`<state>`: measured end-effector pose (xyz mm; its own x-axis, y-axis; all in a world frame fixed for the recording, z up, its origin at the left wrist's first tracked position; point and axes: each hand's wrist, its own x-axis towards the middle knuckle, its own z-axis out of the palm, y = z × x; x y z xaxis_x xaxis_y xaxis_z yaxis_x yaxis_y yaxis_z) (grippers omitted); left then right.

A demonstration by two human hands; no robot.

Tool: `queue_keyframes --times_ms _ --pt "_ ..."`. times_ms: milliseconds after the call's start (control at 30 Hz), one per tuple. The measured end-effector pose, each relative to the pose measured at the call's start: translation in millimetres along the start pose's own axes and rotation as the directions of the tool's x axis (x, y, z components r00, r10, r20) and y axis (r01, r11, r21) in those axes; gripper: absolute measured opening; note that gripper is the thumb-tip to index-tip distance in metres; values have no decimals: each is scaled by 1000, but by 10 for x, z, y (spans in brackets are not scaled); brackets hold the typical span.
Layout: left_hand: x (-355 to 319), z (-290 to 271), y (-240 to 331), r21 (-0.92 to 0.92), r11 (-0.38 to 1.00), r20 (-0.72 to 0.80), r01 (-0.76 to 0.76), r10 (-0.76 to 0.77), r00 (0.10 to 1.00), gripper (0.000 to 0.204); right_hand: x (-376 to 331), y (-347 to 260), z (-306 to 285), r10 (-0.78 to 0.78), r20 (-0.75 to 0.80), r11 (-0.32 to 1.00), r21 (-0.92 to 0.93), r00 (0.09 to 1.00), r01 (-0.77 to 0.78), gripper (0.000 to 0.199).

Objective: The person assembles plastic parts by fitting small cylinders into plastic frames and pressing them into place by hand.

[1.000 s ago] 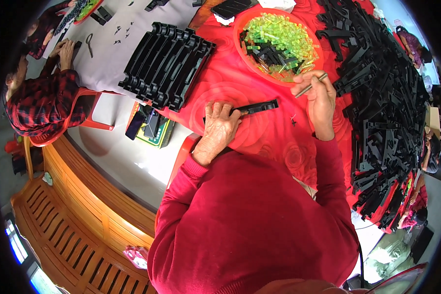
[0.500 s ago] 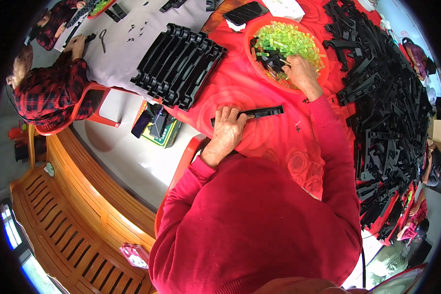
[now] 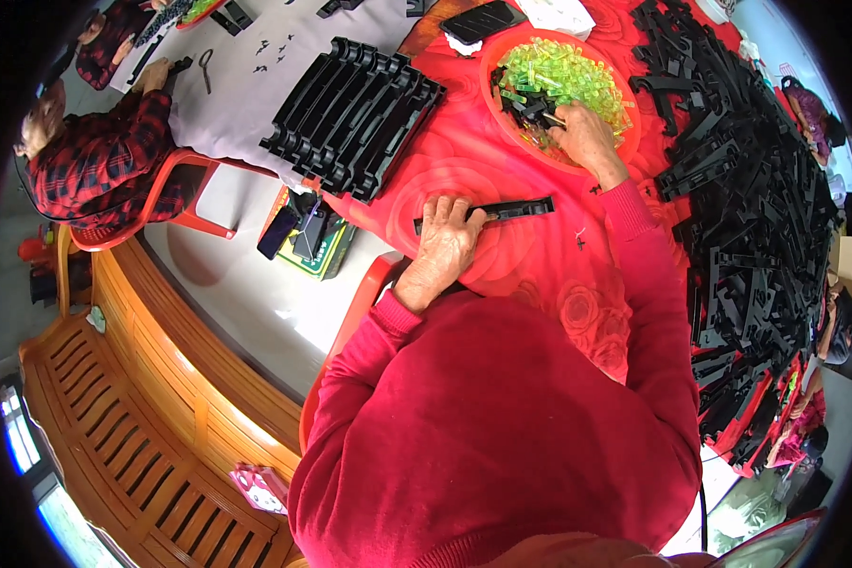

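Note:
My left hand (image 3: 448,242) is closed over the left end of a long black plastic strip (image 3: 521,208), pressing it to the red tablecloth. The strip's right part sticks out past my fingers. Over a red basin (image 3: 490,104), my right hand (image 3: 587,140) has its fingertips pinched together at the small parts inside. A thin, pale, stick-like thing shows at those fingertips, too small to name. Yellow-green translucent pieces (image 3: 563,76) fill most of the basin, with small black pieces (image 3: 532,108) on its left side.
Black strips in a neat row (image 3: 350,118) lie left of the basin. A big heap of black parts (image 3: 753,218) covers the table's right side. A phone (image 3: 483,24) rests behind the basin. On the left sits a person in a checked shirt (image 3: 109,170), near scissors (image 3: 205,71).
The whole view has shifted slightly, with things appearing a little further right. Both hands keep their places, the left on the strip and the right in the basin.

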<state>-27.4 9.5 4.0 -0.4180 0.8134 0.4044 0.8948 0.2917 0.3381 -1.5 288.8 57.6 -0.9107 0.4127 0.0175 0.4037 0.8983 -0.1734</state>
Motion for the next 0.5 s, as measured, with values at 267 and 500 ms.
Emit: queue_keyframes --times_ms 267,500 --pt "66 -155 68 -49 999 -21 8 -9 1000 22 11 148 60 26 -175 958 286 984 26 16" --pt "140 -311 139 -301 952 -186 54 -114 976 17 -154 55 -70 -51 -398 952 259 916 166 11"
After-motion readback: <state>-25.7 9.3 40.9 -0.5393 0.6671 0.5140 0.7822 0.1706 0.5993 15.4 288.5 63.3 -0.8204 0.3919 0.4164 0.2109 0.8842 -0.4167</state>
